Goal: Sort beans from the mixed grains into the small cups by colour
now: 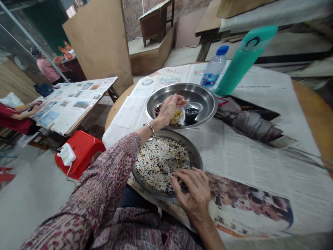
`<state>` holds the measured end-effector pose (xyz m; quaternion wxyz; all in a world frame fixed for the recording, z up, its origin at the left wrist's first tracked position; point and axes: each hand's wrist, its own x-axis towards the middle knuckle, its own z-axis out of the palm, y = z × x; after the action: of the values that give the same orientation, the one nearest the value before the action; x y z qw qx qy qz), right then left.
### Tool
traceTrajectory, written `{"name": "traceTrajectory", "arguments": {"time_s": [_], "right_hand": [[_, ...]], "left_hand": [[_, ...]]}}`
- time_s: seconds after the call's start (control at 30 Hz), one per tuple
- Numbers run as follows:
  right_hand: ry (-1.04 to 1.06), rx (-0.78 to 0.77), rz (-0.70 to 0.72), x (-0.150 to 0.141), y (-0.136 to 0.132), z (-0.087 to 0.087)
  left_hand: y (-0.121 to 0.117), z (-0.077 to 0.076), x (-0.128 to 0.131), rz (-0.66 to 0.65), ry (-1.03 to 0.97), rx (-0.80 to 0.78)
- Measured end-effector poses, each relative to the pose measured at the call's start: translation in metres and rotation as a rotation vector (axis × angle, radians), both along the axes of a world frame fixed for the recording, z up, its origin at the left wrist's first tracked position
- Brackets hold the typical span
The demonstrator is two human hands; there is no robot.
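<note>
My left hand point(169, 109), with a metal bangle on its wrist, hangs over a wide steel bowl point(205, 95). It is just above a small cup of yellow grains point(176, 118). Beside that cup are a cup of dark red beans point(157, 110) and a cup of black beans point(191, 114). My right hand point(192, 191) rests its fingertips at the near edge of a steel plate point(194, 154). The plate is heaped with mixed white, yellow and dark grains point(161, 163). Whether either hand holds any grains is hidden by the fingers.
Newspaper point(247, 156) covers the round table. A water bottle point(214, 66), a teal flask point(244, 60) and a grey cloth bundle point(247, 123) stand beyond the bowl. To the left are a red stool point(79, 152), a newspaper-covered table point(75, 104) and a co-worker's arms point(28, 111).
</note>
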<state>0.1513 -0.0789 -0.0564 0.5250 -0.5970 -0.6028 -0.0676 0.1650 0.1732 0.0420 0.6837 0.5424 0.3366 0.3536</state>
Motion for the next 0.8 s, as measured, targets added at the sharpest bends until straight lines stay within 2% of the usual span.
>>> {"name": "traceTrajectory", "arguments": {"time_s": [0.1,0.17,0.37,0.47,0.53,0.67,0.73,0.8], "right_hand": [[0.001,-0.017,0.001,0.000,-0.001,0.000],[-0.007,-0.023,0.001,0.000,-0.001,0.000],[-0.029,-0.005,0.000,0.001,-0.001,0.002],[-0.018,-0.008,-0.008,0.001,-0.002,0.000],[-0.013,-0.015,-0.026,0.001,-0.003,-0.001],[-0.037,-0.048,-0.104,0.001,-0.005,-0.003],[-0.040,-0.071,-0.148,0.002,-0.007,-0.004],[-0.019,-0.092,-0.190,0.002,-0.008,-0.005]], "left_hand": [[0.002,-0.005,0.001,-0.017,-0.032,0.011],[0.005,-0.010,0.000,-0.052,-0.033,0.085],[0.005,-0.016,-0.009,-0.112,0.126,0.530],[0.002,-0.015,-0.009,-0.137,0.169,0.686],[-0.001,-0.014,-0.007,-0.140,0.152,0.721],[-0.014,-0.008,-0.013,-0.076,0.104,0.669],[-0.029,-0.004,-0.027,-0.079,0.114,0.686],[-0.050,-0.002,-0.049,-0.155,0.156,0.746]]}}
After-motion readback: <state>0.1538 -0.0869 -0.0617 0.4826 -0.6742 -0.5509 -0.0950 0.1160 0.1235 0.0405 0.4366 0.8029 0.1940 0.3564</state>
